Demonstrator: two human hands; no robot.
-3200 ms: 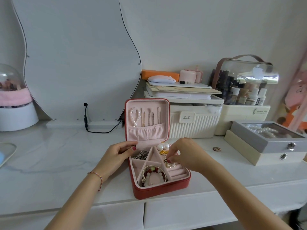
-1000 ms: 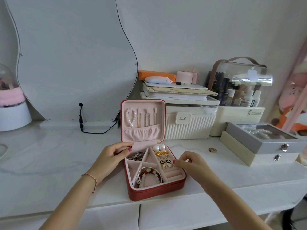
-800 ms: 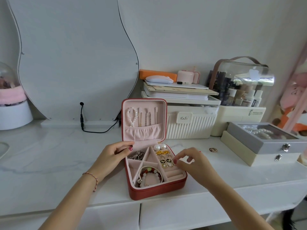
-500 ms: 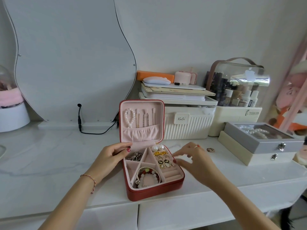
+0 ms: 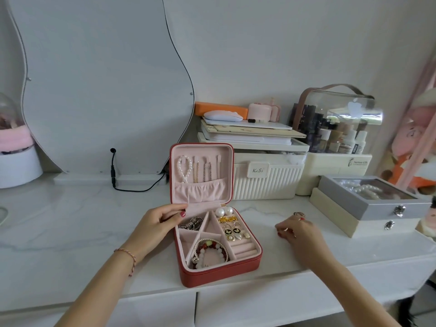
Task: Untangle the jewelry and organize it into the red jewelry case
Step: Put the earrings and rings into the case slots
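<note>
At the near edge of the white table point(image 5: 70, 223), the red jewelry case point(image 5: 219, 272) stands open, a beaded bracelet point(image 5: 211, 252) in its front compartment and earrings point(image 5: 232, 230) along its right side. Your left hand point(image 5: 160, 225) still grips the case's rear left corner, thumb pinching the pink lining. Your right hand point(image 5: 295, 232) has left the case, where it hovered half a second ago, and now rests on the table to its right, fingers loosely curled and holding nothing, just short of the small ring point(image 5: 299, 214). Farther back, the pearl strand point(image 5: 184, 168) hangs in the upright lid.
</note>
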